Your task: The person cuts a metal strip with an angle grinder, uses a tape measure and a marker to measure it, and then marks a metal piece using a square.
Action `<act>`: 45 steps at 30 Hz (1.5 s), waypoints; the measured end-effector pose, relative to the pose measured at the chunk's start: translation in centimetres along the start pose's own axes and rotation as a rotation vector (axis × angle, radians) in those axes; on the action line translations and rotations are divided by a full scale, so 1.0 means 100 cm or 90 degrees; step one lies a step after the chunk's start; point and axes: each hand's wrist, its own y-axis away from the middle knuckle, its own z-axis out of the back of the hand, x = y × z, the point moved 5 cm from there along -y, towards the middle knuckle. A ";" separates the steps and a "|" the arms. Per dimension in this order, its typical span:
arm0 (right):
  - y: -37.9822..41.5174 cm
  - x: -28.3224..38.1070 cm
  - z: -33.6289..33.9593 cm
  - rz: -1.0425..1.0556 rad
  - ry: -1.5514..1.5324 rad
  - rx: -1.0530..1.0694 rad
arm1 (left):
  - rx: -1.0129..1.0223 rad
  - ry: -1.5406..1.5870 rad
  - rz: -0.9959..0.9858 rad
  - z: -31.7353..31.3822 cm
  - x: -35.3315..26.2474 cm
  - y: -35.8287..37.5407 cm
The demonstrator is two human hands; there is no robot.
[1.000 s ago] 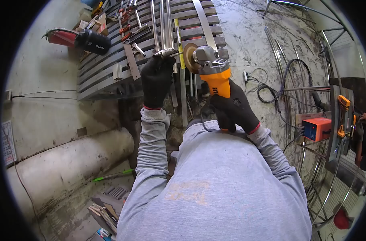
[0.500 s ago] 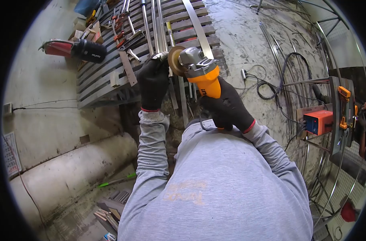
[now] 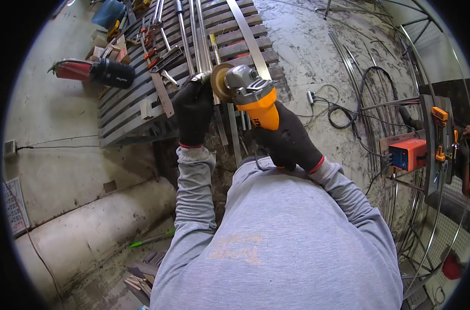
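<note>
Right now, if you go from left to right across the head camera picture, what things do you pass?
Red and black tool → left hand → grinder disc → orange grinder → tangled black cable → orange box.

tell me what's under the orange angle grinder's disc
Long shiny metal rods lie on the slatted steel workbench beneath the brown grinding disc. The black-gloved left hand covers the rod end, so the contact spot is hidden.

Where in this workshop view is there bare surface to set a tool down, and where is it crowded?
Bare: the grey floor between the red-and-black tool and the wall pipe. Crowded: the slatted bench with clamps and bars by the left hand, and the cable-strewn floor right of the grinder.
</note>
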 end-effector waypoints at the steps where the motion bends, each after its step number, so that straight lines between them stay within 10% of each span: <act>1: 0.000 -0.001 0.001 -0.026 0.016 0.003 | -0.013 -0.002 -0.030 0.001 -0.001 0.000; 45: 0.000 -0.007 0.004 -0.063 0.092 -0.132 | -0.050 -0.009 0.044 -0.006 0.008 0.004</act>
